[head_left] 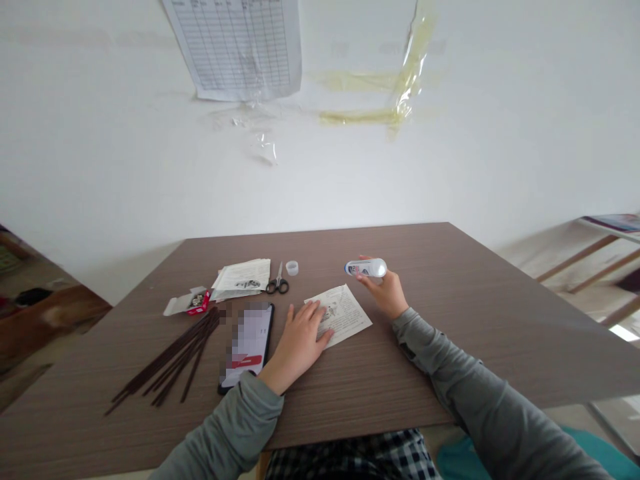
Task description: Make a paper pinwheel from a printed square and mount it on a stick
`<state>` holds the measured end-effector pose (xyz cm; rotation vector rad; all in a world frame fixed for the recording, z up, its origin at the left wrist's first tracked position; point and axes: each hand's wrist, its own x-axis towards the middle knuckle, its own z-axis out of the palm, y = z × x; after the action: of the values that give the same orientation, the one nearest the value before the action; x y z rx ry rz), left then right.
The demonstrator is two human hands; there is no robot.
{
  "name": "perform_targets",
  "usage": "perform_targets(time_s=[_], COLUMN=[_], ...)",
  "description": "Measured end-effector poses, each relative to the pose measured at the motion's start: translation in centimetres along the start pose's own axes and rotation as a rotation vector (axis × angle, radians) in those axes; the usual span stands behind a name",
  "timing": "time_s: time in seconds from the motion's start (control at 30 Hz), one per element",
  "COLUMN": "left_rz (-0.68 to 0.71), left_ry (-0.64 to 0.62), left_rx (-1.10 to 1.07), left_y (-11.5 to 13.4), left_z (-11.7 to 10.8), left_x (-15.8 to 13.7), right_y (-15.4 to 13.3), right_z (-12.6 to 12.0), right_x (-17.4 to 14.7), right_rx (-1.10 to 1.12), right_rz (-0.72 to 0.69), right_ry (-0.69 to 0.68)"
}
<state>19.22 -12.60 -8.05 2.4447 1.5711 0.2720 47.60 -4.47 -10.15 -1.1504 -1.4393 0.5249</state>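
A small printed paper sheet (347,319) lies turned at an angle on the table. My left hand (301,340) rests flat over its left part with the fingers stretched out, covering some of the print and a picture. Above and just beyond the sheet's right corner, my right hand (387,291) is closed around a white glue bottle (367,268) with printed labelling. The bottle is tipped on its side, its blue end pointing left and its rounded white end to the right. Whether anything comes out of it cannot be seen.
Left of my hands lie a phone (250,340), thin dark brown sticks (175,353) and an opened red-and-white box (197,302) of small items. Farther back are stacked printed papers (243,277), black-handled scissors (278,283) and a translucent cap (292,268). A white wall (320,193) borders the table.
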Motion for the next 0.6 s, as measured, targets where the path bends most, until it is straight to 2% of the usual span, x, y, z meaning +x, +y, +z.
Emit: perform_targets(time_s=[0.23, 0.3, 0.47, 0.6], left_rz=[-0.036, -0.052, -0.023, 0.004], left_ry=[-0.040, -0.042, -0.069, -0.049], left_rx=[0.007, 0.002, 0.020, 0.028], left_y=[0.5, 0.6, 0.4, 0.3], left_z=[-0.7, -0.8, -0.7, -0.6], left_x=[0.2, 0.2, 0.4, 0.3], right_y=[-0.2, -0.3, -1.0, -1.9], right_z=[2.2, 2.4, 2.0, 2.0], right_x=[-0.8, -1.0, -1.4, -1.6], right_rx=[0.154, 0.142, -0.142, -0.224], right_rz=[0.230, 0.215, 0.102, 0.078], right_ry=[-0.238, -0.282, -0.320, -0.362])
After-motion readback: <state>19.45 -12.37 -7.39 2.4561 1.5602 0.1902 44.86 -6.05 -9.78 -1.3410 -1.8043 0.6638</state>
